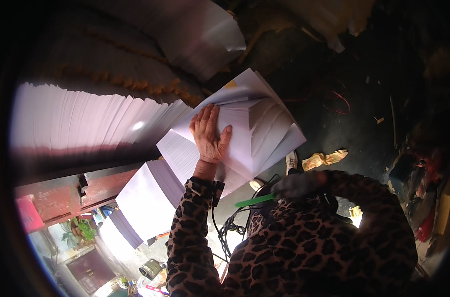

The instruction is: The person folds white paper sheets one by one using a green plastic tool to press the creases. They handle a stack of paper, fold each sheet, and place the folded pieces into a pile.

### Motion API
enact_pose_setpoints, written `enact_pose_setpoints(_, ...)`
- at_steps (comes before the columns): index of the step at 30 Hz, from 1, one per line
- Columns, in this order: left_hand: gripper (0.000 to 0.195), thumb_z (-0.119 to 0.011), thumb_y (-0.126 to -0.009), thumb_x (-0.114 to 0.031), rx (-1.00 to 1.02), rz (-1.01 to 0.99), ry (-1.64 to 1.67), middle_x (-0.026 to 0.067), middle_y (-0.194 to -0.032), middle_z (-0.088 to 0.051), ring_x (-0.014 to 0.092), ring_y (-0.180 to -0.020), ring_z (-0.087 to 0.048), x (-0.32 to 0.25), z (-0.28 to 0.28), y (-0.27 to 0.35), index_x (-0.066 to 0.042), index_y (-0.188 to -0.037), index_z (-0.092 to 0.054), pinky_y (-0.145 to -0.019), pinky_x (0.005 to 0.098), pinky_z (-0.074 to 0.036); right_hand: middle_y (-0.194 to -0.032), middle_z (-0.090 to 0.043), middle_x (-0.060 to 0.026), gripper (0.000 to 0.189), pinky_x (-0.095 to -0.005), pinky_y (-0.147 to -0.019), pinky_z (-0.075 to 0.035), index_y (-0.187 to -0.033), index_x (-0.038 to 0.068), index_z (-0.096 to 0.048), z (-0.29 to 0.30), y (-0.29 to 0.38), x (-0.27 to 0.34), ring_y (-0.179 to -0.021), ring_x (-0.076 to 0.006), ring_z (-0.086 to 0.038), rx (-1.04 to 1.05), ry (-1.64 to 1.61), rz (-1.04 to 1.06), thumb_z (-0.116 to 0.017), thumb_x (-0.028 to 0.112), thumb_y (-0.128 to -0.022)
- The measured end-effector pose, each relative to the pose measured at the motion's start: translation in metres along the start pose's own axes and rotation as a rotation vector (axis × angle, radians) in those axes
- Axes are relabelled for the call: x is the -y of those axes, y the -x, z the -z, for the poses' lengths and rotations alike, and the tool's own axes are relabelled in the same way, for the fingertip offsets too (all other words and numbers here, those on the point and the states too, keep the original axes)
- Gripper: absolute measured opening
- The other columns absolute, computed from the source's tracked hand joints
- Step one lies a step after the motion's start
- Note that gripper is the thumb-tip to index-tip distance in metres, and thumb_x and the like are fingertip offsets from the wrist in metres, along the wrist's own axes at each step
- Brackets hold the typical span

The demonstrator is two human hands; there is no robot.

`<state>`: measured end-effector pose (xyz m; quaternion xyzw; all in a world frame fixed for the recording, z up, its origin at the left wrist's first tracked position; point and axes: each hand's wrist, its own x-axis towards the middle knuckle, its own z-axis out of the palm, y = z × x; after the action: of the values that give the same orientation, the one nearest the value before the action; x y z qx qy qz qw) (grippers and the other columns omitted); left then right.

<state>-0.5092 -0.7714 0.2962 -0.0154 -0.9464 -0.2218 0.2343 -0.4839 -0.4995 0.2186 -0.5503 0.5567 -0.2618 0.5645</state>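
My left hand (209, 135) lies flat, palm down, on a large folded paper sheet (236, 144), its fingers slightly spread. More folded layers fan out to the right of it, over a stack of printed sheets (180, 153). Close to my body, my right hand (301, 185), dark and blurred, is shut on a flat green strip-shaped tool (255, 201) that points left. Whether the right hand wears a glove is hard to tell. A leopard-print sleeve covers each arm.
A long row of upright paper sheets (98, 122) stands at the left. Lower left are thick paper stacks (147, 200). Black cables (230, 226) hang near my body. A crumpled patterned wrapper (324, 159) and scraps lie on the dark floor, beside a shoe (291, 162).
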Motion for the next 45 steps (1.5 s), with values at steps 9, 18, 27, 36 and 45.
enact_pose_setpoints(9, 0.057, -0.051, -0.082, -0.045, -0.012, -0.014, -0.016, 0.0171, -0.124, -0.051, 0.032, -0.118, -0.044, 0.001, 0.0, 0.0, -0.001, -0.119, -0.053, -0.1, 0.0438, -0.025, -0.081, -0.058, 0.0011, 0.022, -0.0192, -0.05, -0.039, -0.096, 0.007, -0.054, 0.138, 0.116, 0.011, -0.059, -0.0059, -0.05, -0.796, -0.65, -0.038, -0.049, 0.028, -0.091)
enact_pose_setpoints(18, 0.058, -0.048, -0.083, -0.048, -0.007, 0.01, -0.041, 0.0165, -0.121, -0.052, 0.031, -0.117, -0.045, -0.003, 0.0, -0.004, -0.001, -0.115, -0.054, -0.099, 0.0437, -0.025, -0.079, -0.059, -0.0032, 0.023, -0.0258, -0.052, -0.044, -0.105, 0.008, -0.052, 0.241, 0.009, -0.077, -0.063, -0.0152, -0.054, -1.066, -0.143, 0.06, -0.048, 0.023, -0.089)
enact_pose_setpoints(27, 0.055, -0.049, -0.082, -0.046, 0.063, 0.003, -0.069, 0.0154, -0.121, -0.052, 0.031, -0.11, -0.048, -0.003, 0.006, -0.013, -0.002, -0.113, -0.054, -0.096, 0.043, -0.028, -0.072, -0.062, -0.0155, 0.036, -0.0355, -0.064, -0.046, -0.082, 0.006, -0.064, 0.274, -0.042, -0.067, -0.067, -0.0256, -0.06, -1.224, 0.09, -0.317, -0.049, 0.039, -0.087)
enact_pose_setpoints(36, 0.048, -0.048, -0.081, -0.04, 0.132, 0.02, -0.023, 0.0142, -0.131, -0.045, 0.028, -0.11, -0.05, -0.003, 0.01, -0.021, -0.001, -0.107, -0.056, -0.096, 0.0408, -0.029, -0.095, -0.062, -0.01, 0.023, -0.0314, -0.074, -0.047, -0.103, 0.005, -0.06, 0.244, -0.012, -0.029, -0.084, -0.0194, -0.059, -1.152, -0.495, 0.053, -0.045, 0.018, -0.091)
enact_pose_setpoints(45, 0.05, -0.044, -0.08, -0.042, 0.218, 0.054, 0.026, 0.0142, -0.132, -0.044, 0.028, -0.117, -0.046, 0.004, 0.009, -0.03, 0.0, -0.105, -0.055, -0.1, 0.0418, -0.027, -0.112, -0.059, -0.004, 0.031, -0.0289, -0.082, -0.045, -0.116, 0.014, -0.056, 0.235, -0.007, -0.03, -0.097, -0.0184, -0.056, -0.946, -0.127, 0.474, -0.04, 0.008, -0.09)
